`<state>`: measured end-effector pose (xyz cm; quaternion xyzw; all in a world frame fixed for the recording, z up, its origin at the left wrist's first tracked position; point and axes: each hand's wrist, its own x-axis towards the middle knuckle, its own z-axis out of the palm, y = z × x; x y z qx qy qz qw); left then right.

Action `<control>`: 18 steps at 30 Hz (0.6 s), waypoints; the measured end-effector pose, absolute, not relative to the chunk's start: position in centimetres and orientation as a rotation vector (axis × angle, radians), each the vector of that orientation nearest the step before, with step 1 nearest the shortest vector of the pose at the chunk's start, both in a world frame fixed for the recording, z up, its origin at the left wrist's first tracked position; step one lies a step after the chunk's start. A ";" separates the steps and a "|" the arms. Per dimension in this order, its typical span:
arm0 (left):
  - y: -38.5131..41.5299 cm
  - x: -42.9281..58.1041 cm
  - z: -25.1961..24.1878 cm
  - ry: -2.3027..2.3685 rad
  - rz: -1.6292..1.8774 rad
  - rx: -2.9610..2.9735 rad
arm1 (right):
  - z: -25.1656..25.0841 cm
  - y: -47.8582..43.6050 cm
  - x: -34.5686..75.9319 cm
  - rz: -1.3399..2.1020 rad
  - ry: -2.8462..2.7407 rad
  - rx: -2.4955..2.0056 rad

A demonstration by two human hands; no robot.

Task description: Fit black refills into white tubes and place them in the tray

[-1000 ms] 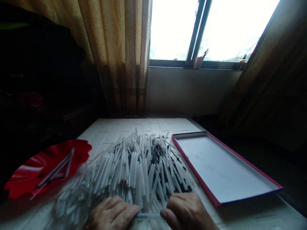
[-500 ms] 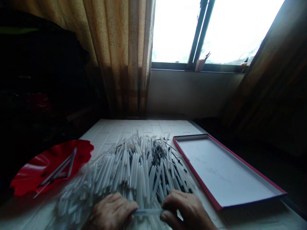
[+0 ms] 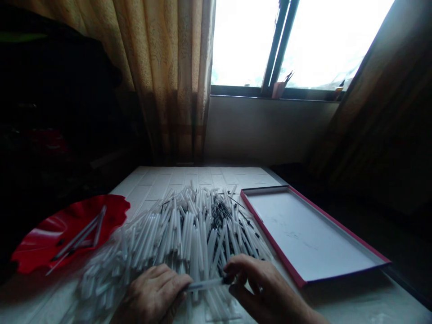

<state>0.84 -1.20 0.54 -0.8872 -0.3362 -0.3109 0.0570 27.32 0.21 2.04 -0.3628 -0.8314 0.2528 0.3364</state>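
Since the earlier frames the right hand (image 3: 266, 292) has risen off the heap and turned, so its fingers now arch over the end of the piece it holds. The left hand (image 3: 153, 294) has shifted very little.

Nearest the camera, both hands hold one clear tube (image 3: 205, 284) between them.
- Left hand: knuckles up, thumb and fingers closed on the tube's left end.
- Right hand: fingertips pinched on the right end, where a dark tip (image 3: 227, 280) shows. Whether that tip sits inside the tube or only against it cannot be told.
- The tube's long axis runs left to right across the body, right end slightly higher. It lies just above the near edge of the heap, directly between the hands, with neither hand clearly the nearer.

Beyond the hands a large pile of white tubes (image 3: 189, 229) mixed with thin dark rods fans out over the white table (image 3: 209, 175), most of them lying near to far.

To the left, a red dish (image 3: 37, 245) holds a few finished-looking sticks (image 3: 79, 235), apart from the pile. To the right, a shallow red-rimmed tray (image 3: 303, 238) lies just beside the pile.

Farthest back are a tan curtain (image 3: 162, 76), a bright window (image 3: 243, 40) and a small cup (image 3: 278, 88) on the sill.
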 end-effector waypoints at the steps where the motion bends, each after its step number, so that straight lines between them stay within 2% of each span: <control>1: -1.3 0.8 0.6 -1.017 -0.941 -2.690 | 1.9 0.3 27.3 0.645 -2.170 -0.934; 8: -0.5 0.8 0.0 -0.909 -0.942 -2.654 | 0.5 0.5 27.1 0.450 -2.269 -0.905; 11: -0.2 0.7 -0.1 -0.794 -1.050 -2.578 | 0.4 0.5 27.1 0.473 -2.293 -0.909; 16: -0.5 0.7 0.1 -0.917 -0.940 -2.649 | 0.7 0.5 27.1 0.512 -2.235 -0.865; 18: -0.4 0.7 -0.2 -0.891 -1.000 -2.617 | 0.7 0.5 27.0 0.506 -2.211 -0.849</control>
